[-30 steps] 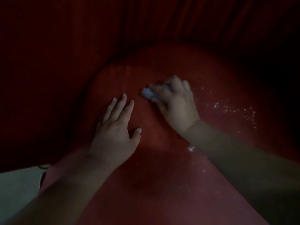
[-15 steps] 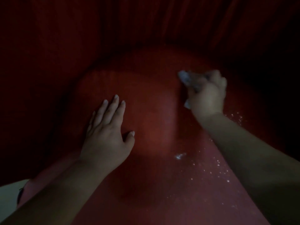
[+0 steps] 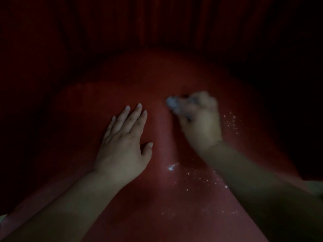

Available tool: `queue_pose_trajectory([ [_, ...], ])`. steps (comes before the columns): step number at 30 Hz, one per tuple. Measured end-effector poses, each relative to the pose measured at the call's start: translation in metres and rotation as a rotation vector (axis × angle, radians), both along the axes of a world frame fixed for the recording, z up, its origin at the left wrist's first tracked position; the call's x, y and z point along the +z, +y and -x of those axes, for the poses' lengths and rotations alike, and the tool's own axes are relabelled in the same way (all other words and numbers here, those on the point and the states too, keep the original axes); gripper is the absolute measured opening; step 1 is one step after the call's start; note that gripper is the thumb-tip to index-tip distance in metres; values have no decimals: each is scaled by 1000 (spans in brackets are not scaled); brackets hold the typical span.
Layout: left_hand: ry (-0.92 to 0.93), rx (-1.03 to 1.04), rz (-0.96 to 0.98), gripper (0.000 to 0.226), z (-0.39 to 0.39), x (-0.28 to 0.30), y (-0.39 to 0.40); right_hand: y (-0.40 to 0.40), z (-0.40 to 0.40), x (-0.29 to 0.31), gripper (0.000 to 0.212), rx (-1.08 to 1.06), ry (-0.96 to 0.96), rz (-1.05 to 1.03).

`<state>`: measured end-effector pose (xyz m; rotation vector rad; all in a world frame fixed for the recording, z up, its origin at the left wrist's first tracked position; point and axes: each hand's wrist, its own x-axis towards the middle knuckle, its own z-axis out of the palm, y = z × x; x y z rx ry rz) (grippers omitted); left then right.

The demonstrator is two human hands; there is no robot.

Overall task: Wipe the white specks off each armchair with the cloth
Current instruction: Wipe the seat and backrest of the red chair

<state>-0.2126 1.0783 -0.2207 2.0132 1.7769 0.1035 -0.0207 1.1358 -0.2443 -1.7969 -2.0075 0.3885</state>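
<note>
The red seat cushion of an armchair (image 3: 157,75) fills the dim view. My left hand (image 3: 124,144) lies flat on the cushion, fingers straight and close together. My right hand (image 3: 201,123), blurred by motion, grips a small pale cloth (image 3: 172,102) that sticks out past its fingers and presses on the seat. White specks (image 3: 231,123) lie right of that hand. A brighter clump of specks (image 3: 171,167) sits between my forearms, and more specks (image 3: 201,180) are scattered toward the front of the seat.
The dark red ribbed backrest (image 3: 157,20) rises behind the seat, and dark armrests close in at the left (image 3: 35,102) and right (image 3: 288,102). A sliver of pale floor (image 3: 2,217) shows at the lower left edge.
My right hand swept the cloth from the seat's middle out to the back right, then back toward the middle. My left hand stayed flat on the cushion.
</note>
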Motion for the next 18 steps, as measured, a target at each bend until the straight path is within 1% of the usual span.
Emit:
queue_pose_trajectory([
  [1,4,-3,0,79,-3,0,1,-12,6,0,28,174,-24,-8],
  [2,7,-11,3,79,-5,1,3,-19,6,3,31,298,-41,0],
  [3,11,-25,6,79,-7,2,4,-16,-2,4,34,345,-69,-8],
  [4,13,-38,8,80,-9,3,4,-9,-13,5,35,303,-104,-21],
  [5,12,-49,11,80,-12,4,5,1,-26,6,36,185,-127,-32],
  [7,5,-66,17,79,-16,6,6,18,-52,8,35,-138,-97,-17],
  [8,2,-73,18,79,-19,6,7,18,-57,8,34,-233,-59,7],
  [9,2,-77,17,79,-22,6,8,13,-54,9,34,-241,-33,18],
  [10,3,-80,17,79,-26,6,9,4,-46,9,34,-170,-25,13],
  [13,3,-94,22,80,-37,5,11,-19,-39,10,35,183,-58,8],
  [14,2,-104,24,79,-39,4,11,-13,-48,11,35,193,-87,2],
  [15,2,-114,25,79,-42,4,12,-5,-63,10,33,107,-104,-7],
  [16,3,-122,25,79,-43,4,12,4,-81,9,31,-66,-106,-17],
  [18,9,-126,28,79,-44,3,13,12,-115,3,29,-446,-32,5],
])
